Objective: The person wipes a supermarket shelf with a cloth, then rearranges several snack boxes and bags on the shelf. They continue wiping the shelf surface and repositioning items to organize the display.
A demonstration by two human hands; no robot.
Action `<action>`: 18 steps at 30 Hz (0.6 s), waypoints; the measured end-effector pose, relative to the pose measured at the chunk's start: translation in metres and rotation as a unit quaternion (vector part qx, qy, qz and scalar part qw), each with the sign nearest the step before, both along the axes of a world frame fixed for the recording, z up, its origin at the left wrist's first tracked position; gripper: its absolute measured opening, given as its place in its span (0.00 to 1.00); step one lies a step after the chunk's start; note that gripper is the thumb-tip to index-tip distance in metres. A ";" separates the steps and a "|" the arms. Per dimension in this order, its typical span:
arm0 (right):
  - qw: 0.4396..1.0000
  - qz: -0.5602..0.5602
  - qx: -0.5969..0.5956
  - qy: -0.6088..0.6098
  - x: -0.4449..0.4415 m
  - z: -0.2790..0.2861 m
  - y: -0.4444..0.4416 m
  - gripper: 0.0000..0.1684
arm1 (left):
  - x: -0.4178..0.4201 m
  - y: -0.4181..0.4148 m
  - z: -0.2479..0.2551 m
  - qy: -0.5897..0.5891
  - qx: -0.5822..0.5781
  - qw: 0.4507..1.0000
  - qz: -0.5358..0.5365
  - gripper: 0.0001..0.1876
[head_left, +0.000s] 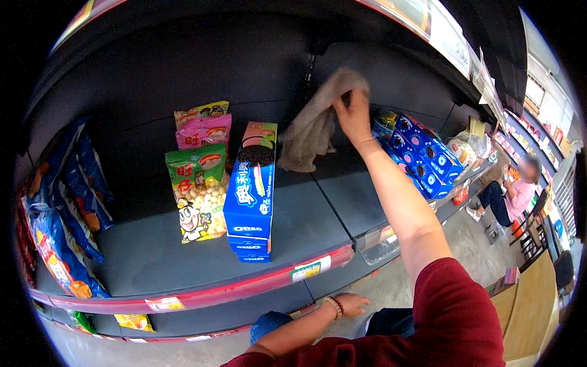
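Note:
My right hand [355, 117] grips a greyish-brown cloth [307, 128], which hangs blurred against the dark back panel of a store shelf [302, 220]. Left of the cloth stands a stack of blue Oreo boxes [250, 197]; beside them are a green-topped snack bag [197, 192] and a pink snack bag [204, 130]. More blue Oreo boxes [419, 151] lie to the right of my right forearm. Low before me, below the shelf's front edge, my left hand [353, 305] has its fingers apart and holds nothing; beads circle its wrist.
Blue chip bags [69, 220] lean at the far left. A red price rail [206, 291] edges the shelf, above a lower shelf with a yellow packet [134, 322]. At right, a person [511, 195] sits near a wooden table [527, 307]. Another shelf hangs overhead.

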State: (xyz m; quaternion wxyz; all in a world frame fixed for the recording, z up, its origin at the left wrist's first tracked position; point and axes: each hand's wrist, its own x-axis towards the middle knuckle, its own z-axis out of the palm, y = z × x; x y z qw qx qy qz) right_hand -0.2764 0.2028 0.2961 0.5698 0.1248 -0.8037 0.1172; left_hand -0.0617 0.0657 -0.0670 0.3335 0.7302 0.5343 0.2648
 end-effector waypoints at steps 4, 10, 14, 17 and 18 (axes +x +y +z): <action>0.958 0.040 -0.167 0.228 0.028 0.048 -0.034 0.24 | 0.007 -0.006 0.022 0.022 -0.035 0.999 0.020 0.20; 0.946 0.063 -0.071 0.310 0.065 0.087 -0.061 0.19 | 0.007 0.002 -0.008 0.002 0.016 0.999 0.028 0.19; 0.971 0.010 -0.010 0.238 0.058 0.092 -0.034 0.17 | 0.011 0.015 -0.041 0.042 0.110 0.992 0.039 0.19; 0.984 -0.026 -0.001 0.178 0.028 0.079 0.004 0.15 | 0.003 0.001 -0.015 0.018 0.047 0.998 0.034 0.19; 0.986 -0.037 0.006 0.165 0.023 0.081 0.013 0.15 | 0.004 -0.001 -0.004 0.011 0.024 0.999 0.023 0.19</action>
